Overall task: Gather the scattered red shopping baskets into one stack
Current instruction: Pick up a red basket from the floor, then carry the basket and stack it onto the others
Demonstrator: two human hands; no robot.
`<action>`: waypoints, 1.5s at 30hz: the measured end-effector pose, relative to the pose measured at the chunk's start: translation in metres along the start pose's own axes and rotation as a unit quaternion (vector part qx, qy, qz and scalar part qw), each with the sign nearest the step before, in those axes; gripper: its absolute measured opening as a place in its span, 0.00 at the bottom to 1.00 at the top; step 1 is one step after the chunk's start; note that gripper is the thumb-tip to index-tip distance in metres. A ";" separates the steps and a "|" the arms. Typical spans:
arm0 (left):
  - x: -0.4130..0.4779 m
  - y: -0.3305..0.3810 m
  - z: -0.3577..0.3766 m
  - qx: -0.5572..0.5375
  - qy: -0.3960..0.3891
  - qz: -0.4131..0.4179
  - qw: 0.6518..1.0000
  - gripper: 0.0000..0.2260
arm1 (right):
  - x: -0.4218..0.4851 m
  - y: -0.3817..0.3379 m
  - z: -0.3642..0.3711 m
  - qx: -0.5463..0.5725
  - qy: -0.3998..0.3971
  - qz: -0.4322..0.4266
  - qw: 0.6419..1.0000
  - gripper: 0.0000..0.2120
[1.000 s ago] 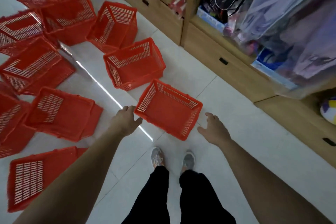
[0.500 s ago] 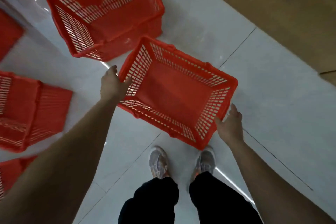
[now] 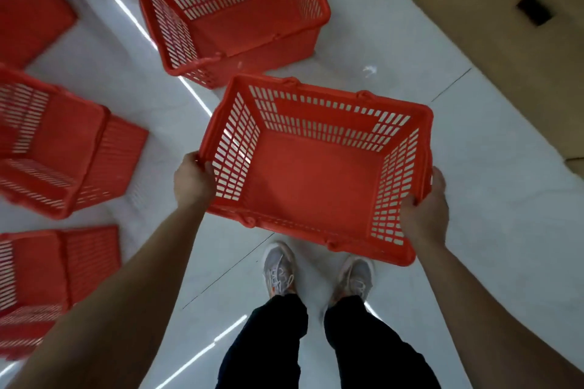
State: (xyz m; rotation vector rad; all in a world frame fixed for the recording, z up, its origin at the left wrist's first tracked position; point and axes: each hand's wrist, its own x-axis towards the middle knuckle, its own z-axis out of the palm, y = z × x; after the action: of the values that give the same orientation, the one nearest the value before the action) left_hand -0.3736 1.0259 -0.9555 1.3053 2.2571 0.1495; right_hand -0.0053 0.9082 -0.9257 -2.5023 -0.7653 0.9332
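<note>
Just in front of my feet, my left hand [image 3: 192,181] and right hand [image 3: 425,208] gripped the short ends of a red shopping basket [image 3: 316,186], fingers [image 3: 191,159] curled over its rim, long axis spanning between them, another upright basket [image 3: 234,9] just ahead, slightly left.

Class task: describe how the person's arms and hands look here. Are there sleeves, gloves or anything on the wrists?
Both forearms are bare as far as the frame shows, with no sleeve in view. The left hand and right hand wear no gloves, and neither wrist carries a watch or band.
</note>
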 end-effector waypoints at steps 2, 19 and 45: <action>-0.034 -0.018 -0.049 -0.032 0.006 -0.030 0.999 0.15 | -0.033 -0.030 -0.027 -0.018 -0.011 -0.026 0.999 0.29; -0.347 -0.141 -0.467 -0.263 0.252 -0.310 0.878 0.14 | -0.355 -0.386 -0.144 -0.110 -0.168 -0.371 0.907 0.32; -0.314 -0.391 -0.664 -0.333 0.388 -0.503 0.696 0.17 | -0.628 -0.590 0.163 -0.151 -0.343 -0.540 0.754 0.31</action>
State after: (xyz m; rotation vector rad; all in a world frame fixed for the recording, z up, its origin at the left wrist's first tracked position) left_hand -0.8779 0.6642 -0.4009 -0.5877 2.7664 1.1353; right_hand -0.7285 1.0195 -0.4417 -1.2957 -2.3645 1.2333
